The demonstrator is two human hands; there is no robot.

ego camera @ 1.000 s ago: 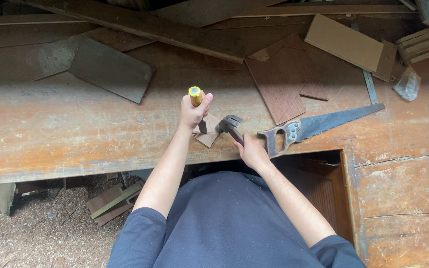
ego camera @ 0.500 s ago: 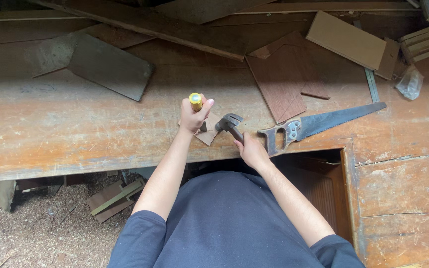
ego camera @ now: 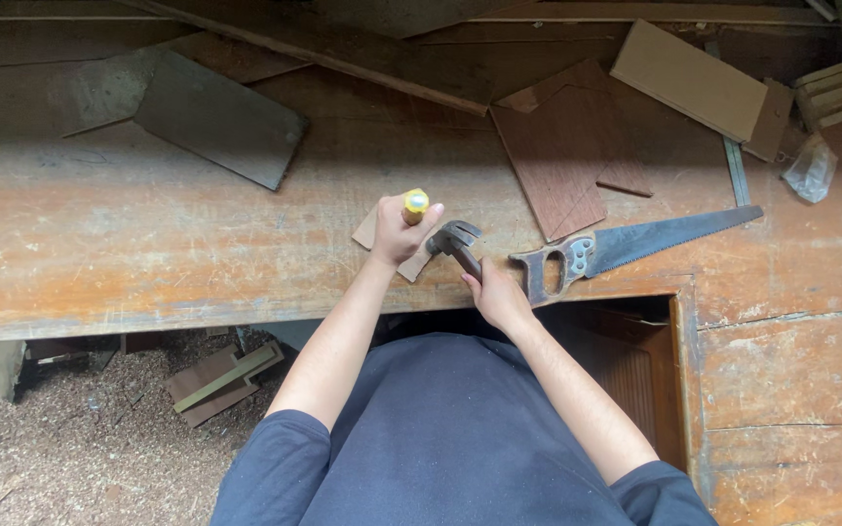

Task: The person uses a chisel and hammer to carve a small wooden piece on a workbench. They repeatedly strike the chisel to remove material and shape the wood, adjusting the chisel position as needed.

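Hands work close together near the front edge of a worn wooden workbench, seen from the head camera looking straight down. The left hand is closed around a tool with a yellow handle, which stands almost upright; its lower end is hidden by the fingers, so it may be a chisel, but this cannot be told for sure. Under this hand lies a small flat piece of wood, light brown, resting on the bench top. The right hand grips the handle of a claw hammer, and the dark metal head of the hammer is just beside the yellow-handled tool, slightly to its right, with a small gap between them.

Just to the right of the hammer lies a handsaw flat on the bench, its handle near the right hand and its blade pointing away to the right. Behind the saw rests a reddish-brown board, and further back a pale rectangular board. On the left part of the bench lies a grey slab. Below the bench edge, the floor is covered with sawdust and some wood offcuts.
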